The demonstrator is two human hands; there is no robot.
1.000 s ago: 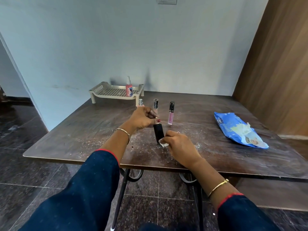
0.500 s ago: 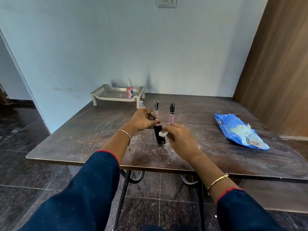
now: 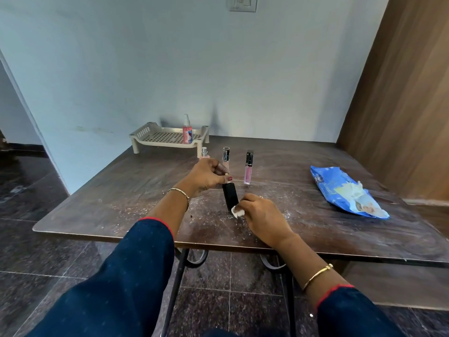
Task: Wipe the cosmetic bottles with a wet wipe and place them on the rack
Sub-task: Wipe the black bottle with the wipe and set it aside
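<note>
At the near side of a dusty brown table (image 3: 121,198), a person's right hand (image 3: 263,215) pinches a white wet wipe (image 3: 237,211) against the lower end of a tilted black bottle (image 3: 230,196), whose top the left hand (image 3: 206,176) grips. Just beyond the black bottle stand a pink lip gloss tube (image 3: 248,170), a pale black-capped tube (image 3: 226,156) and a small clear spray bottle (image 3: 204,152); a blue wipes pack (image 3: 345,190) lies well to its right. Farther behind it, by the wall, a beige rack (image 3: 155,137) holds one upright pink spray bottle (image 3: 187,131).
</note>
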